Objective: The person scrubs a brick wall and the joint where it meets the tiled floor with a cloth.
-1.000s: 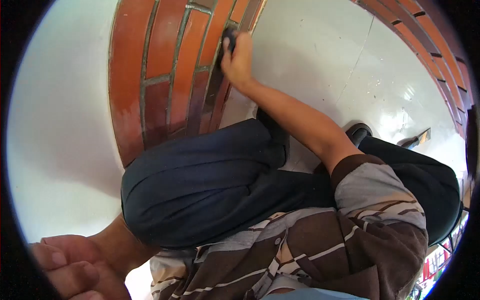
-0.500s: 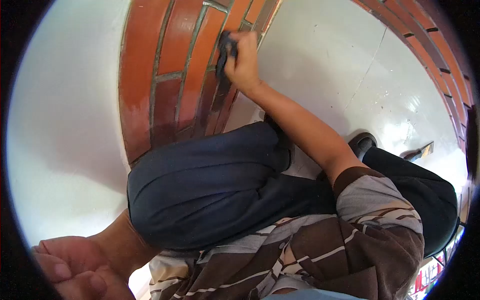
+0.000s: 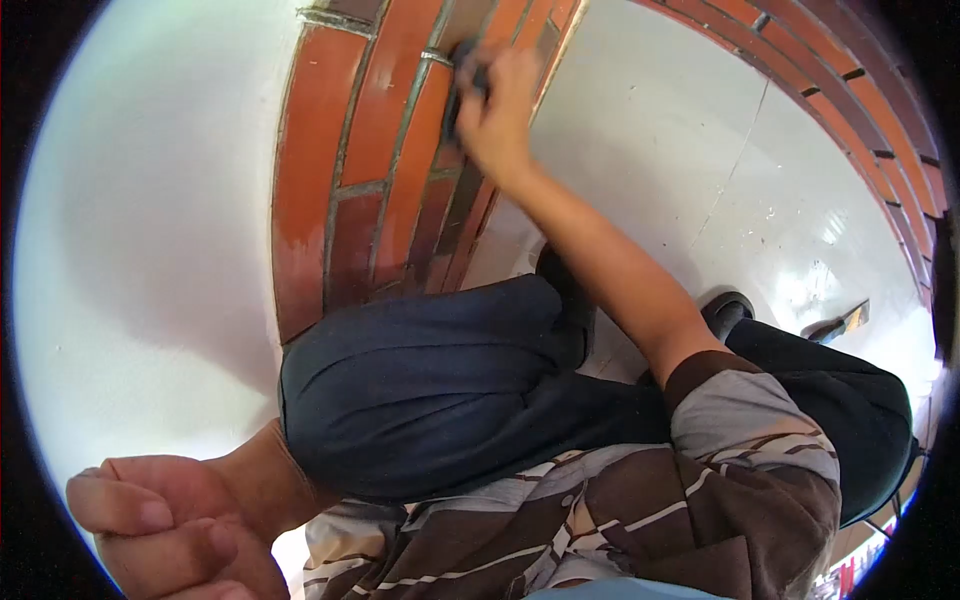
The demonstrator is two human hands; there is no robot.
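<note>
Right hand (image 3: 500, 115) is gripping a dark rag (image 3: 462, 85) and pressing it against the brick strip (image 3: 340, 200), left hand (image 3: 170, 530) is curling shut on nothing visible, darker bricks nearby are looking wiped, orange ones leftward probably remaining.

Glossy red bricks (image 3: 400, 170) with rough grey mortar joints (image 3: 360, 188), a shiny white floor (image 3: 680, 130), a dark matt cloth (image 3: 455, 105).
</note>
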